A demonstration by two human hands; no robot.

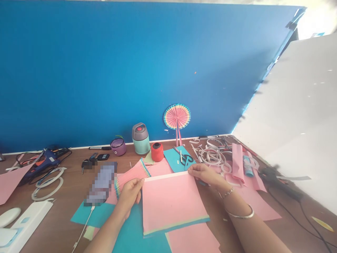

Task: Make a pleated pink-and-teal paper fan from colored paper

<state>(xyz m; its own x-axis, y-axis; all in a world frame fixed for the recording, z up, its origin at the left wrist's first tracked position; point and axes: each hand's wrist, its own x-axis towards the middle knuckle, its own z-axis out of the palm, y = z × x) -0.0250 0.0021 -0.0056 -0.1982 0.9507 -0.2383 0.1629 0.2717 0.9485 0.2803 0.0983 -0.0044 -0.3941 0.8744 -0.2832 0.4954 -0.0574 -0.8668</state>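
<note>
The step in hand looks like squaring up the pink sheet [172, 202], spread between the left hand [133, 191] and the right hand [204, 174], over other papers [195, 239] on the counter [71, 188]. Each hand pinches a far corner between thumb and fingers, along a pale strip [165, 176] (blue and yellow bands [189, 221] trim the near edge). The next move seems to call for an even grip at both corners, keeping the strip straight. Scissors [186, 161] lie just beyond the right hand, slightly leftward; a pleated fan [177, 116] stands farther off.
</note>
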